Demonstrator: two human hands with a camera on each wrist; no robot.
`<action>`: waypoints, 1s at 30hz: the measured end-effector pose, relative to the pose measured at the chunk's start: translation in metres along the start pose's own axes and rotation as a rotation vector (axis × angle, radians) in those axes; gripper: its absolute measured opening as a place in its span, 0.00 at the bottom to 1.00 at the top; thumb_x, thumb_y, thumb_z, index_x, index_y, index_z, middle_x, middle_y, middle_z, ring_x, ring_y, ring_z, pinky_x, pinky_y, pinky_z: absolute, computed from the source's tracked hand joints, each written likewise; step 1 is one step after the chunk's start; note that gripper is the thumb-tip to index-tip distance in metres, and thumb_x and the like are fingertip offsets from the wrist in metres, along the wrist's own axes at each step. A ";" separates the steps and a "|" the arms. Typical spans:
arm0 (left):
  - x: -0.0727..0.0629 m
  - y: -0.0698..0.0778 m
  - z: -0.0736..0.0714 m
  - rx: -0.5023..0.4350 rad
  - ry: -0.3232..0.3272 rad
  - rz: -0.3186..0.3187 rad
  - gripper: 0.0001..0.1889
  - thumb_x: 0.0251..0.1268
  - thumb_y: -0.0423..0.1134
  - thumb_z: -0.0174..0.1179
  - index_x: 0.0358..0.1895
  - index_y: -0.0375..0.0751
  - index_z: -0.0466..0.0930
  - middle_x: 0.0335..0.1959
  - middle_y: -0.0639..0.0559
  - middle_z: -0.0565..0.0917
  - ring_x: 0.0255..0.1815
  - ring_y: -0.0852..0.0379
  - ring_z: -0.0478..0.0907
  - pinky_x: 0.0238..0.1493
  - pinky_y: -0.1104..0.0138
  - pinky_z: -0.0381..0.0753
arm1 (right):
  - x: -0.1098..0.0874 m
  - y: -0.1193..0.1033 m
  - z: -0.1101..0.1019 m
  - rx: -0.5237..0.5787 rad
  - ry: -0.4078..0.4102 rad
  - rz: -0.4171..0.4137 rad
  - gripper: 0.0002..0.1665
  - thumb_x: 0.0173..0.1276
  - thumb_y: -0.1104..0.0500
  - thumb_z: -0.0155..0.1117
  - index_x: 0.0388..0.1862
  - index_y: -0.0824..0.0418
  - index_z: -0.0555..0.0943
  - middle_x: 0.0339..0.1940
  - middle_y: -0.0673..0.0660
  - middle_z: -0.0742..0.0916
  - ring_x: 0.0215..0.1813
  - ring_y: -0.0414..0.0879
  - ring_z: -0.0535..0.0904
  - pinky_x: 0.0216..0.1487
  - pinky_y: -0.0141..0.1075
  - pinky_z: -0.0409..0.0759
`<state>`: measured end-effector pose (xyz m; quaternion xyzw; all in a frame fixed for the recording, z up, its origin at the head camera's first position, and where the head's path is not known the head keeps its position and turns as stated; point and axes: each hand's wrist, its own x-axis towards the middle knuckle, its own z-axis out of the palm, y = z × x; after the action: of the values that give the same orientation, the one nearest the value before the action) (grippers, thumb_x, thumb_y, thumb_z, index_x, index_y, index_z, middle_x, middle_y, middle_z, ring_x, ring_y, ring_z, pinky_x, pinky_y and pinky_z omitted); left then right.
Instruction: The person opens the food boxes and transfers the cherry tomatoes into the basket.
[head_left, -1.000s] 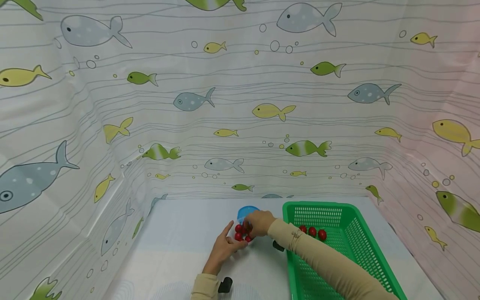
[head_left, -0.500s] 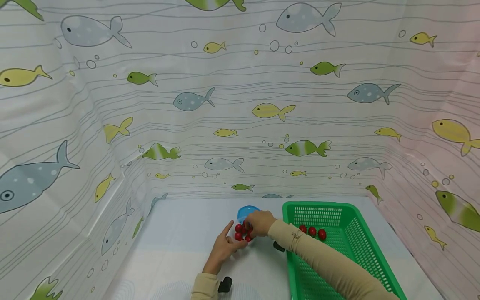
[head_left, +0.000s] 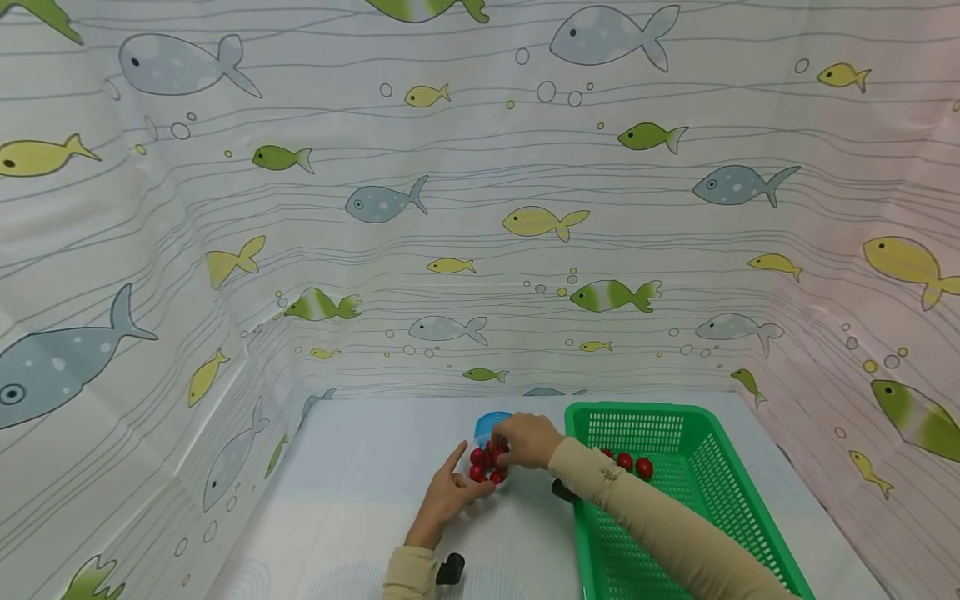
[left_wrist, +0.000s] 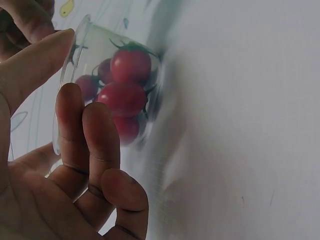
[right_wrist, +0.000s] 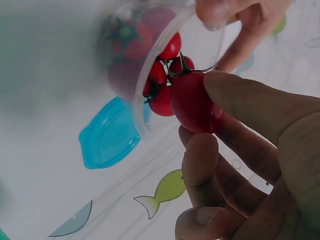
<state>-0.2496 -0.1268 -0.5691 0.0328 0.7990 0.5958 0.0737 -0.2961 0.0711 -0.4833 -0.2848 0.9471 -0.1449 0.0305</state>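
Note:
My left hand (head_left: 446,497) grips a clear plastic cup (left_wrist: 107,36) at its rim, with the thumb on one side and fingers on the other. Through the cup's wall in the left wrist view, several cherry tomatoes (left_wrist: 122,98) with green stems show. My right hand (head_left: 528,440) pinches one cherry tomato (right_wrist: 194,102) between thumb and fingers, right at the cup's mouth. A green stem stands out from that tomato. Behind the cup lies a blue plastic lid (right_wrist: 109,135) on the table, partly covered by the cup in the right wrist view.
A green plastic basket (head_left: 712,475) stands on the right, under my right forearm. Inside it, near its left side, lie red tomatoes (head_left: 643,468), partly hidden by the sleeve. Fish-patterned sheeting (head_left: 525,275) rises behind and beside the white table (head_left: 360,467).
My right hand has shifted slightly up and to the right over the cup. My left hand and the cup stay in place.

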 end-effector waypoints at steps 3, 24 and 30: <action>-0.001 0.002 -0.001 0.000 -0.001 0.002 0.50 0.59 0.42 0.75 0.81 0.41 0.53 0.22 0.51 0.79 0.25 0.57 0.73 0.26 0.65 0.69 | -0.002 0.002 -0.005 0.021 0.022 -0.017 0.08 0.62 0.54 0.77 0.40 0.52 0.88 0.32 0.44 0.86 0.36 0.39 0.76 0.36 0.38 0.79; 0.000 0.000 -0.001 -0.001 -0.009 0.000 0.50 0.58 0.42 0.75 0.81 0.40 0.54 0.20 0.52 0.77 0.24 0.57 0.72 0.26 0.65 0.68 | -0.038 0.017 -0.041 0.109 0.164 -0.065 0.13 0.65 0.51 0.75 0.47 0.52 0.88 0.38 0.43 0.87 0.39 0.37 0.78 0.38 0.35 0.79; 0.000 0.000 0.000 0.001 -0.007 -0.004 0.50 0.59 0.43 0.75 0.81 0.41 0.54 0.20 0.52 0.76 0.24 0.57 0.72 0.26 0.65 0.68 | -0.052 0.028 -0.049 0.155 0.190 -0.034 0.13 0.64 0.53 0.76 0.47 0.53 0.88 0.38 0.43 0.87 0.37 0.37 0.78 0.35 0.33 0.78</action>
<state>-0.2500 -0.1270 -0.5688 0.0331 0.7991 0.5952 0.0776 -0.2744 0.1346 -0.4457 -0.2825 0.9268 -0.2444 -0.0397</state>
